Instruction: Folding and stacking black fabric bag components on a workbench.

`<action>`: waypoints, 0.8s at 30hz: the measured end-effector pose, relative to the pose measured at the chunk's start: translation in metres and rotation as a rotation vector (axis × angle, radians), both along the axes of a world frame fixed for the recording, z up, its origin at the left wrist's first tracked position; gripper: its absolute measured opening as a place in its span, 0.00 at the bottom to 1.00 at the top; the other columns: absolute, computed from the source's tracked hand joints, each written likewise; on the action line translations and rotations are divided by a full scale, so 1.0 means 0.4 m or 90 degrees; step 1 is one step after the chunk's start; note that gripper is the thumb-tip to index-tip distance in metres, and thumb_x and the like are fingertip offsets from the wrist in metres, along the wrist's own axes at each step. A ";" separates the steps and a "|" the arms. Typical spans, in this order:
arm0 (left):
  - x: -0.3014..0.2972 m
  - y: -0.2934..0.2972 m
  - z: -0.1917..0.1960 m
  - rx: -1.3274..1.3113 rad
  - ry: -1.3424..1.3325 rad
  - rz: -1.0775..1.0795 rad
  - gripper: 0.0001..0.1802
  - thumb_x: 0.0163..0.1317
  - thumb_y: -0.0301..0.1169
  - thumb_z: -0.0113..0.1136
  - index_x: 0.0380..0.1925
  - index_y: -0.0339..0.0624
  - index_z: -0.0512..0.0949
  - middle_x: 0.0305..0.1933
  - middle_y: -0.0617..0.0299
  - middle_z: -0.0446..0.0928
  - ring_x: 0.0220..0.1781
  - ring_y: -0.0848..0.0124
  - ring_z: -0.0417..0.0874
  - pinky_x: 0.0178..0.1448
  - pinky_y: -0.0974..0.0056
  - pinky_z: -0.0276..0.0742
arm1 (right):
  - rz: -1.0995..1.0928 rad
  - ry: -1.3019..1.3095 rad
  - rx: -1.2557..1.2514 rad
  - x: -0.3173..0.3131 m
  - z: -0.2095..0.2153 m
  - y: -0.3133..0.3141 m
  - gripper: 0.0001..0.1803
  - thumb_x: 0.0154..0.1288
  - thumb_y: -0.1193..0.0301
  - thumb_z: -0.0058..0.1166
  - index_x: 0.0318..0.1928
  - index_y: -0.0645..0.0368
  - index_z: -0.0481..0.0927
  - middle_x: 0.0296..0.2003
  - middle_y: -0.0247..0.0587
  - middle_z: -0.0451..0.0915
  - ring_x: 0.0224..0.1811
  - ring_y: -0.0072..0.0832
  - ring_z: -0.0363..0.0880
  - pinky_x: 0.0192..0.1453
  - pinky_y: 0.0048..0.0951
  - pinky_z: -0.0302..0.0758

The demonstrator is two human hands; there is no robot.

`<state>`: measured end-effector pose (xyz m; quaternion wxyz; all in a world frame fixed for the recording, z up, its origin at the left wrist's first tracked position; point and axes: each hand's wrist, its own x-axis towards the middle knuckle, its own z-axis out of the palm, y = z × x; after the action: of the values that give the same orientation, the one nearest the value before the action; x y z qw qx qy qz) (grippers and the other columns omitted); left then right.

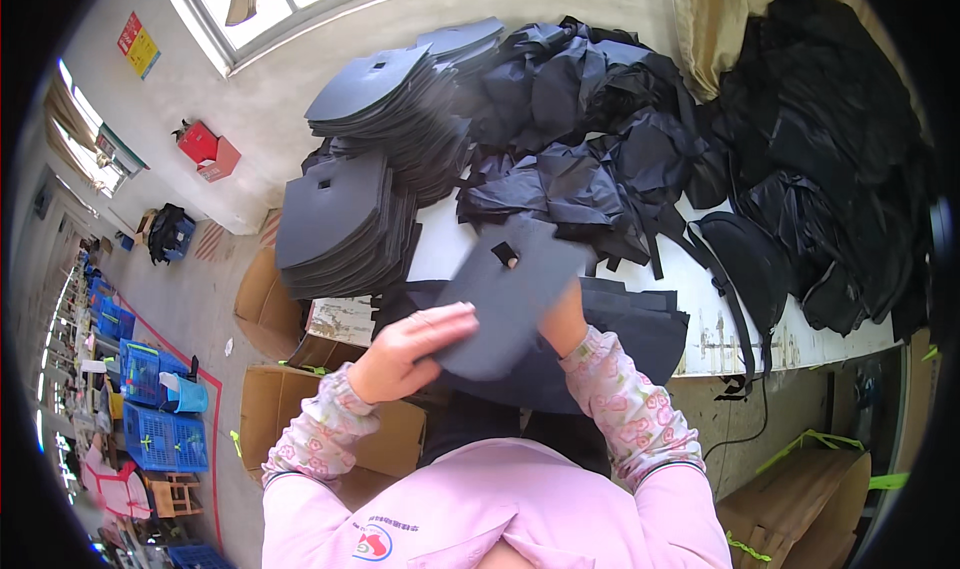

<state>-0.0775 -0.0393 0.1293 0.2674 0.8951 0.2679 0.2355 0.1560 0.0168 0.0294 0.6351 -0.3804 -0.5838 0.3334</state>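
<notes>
A dark grey foam panel with a small square hole is held up in front of me, slightly blurred and tilted. My right hand grips it from behind at its right side; most of the fingers are hidden, but a fingertip shows through the hole. My left hand lies with fingers stretched out flat against the panel's left edge. Under the panel, black fabric pieces lie along the table's front edge. Stacks of similar grey panels stand at the left of the white table.
Black fabric bag parts are heaped at the back, and a larger black pile rises at the right. A black strap hangs over the front edge. Cardboard boxes stand left of the table, and another box sits lower right.
</notes>
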 end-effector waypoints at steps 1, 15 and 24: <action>0.005 0.011 0.007 -0.048 0.017 -0.054 0.31 0.58 0.25 0.66 0.63 0.36 0.72 0.67 0.45 0.71 0.69 0.57 0.73 0.69 0.58 0.70 | -0.203 -0.470 0.339 0.031 0.001 0.017 0.11 0.59 0.69 0.65 0.43 0.56 0.85 0.36 0.39 0.80 0.39 0.34 0.77 0.46 0.33 0.73; 0.162 0.101 -0.097 0.171 -0.058 0.147 0.11 0.54 0.18 0.67 0.33 0.37 0.74 0.35 0.58 0.75 0.32 0.66 0.80 0.36 0.65 0.78 | 0.629 0.013 -0.451 0.159 0.129 -0.018 0.22 0.71 0.62 0.57 0.59 0.63 0.74 0.46 0.34 0.79 0.47 0.22 0.79 0.52 0.25 0.76; -0.037 0.131 -0.012 -0.300 -0.362 0.343 0.05 0.63 0.20 0.59 0.33 0.40 0.73 0.31 0.64 0.76 0.28 0.78 0.78 0.36 0.73 0.76 | 0.417 -0.326 -0.408 0.338 -0.029 0.053 0.28 0.59 0.71 0.67 0.59 0.59 0.71 0.31 0.37 0.77 0.37 0.29 0.77 0.44 0.31 0.74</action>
<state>-0.0922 0.0133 0.1245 0.4557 0.6080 0.4538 0.4655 0.2912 0.0382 0.0179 0.1863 -0.4228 -0.6772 0.5727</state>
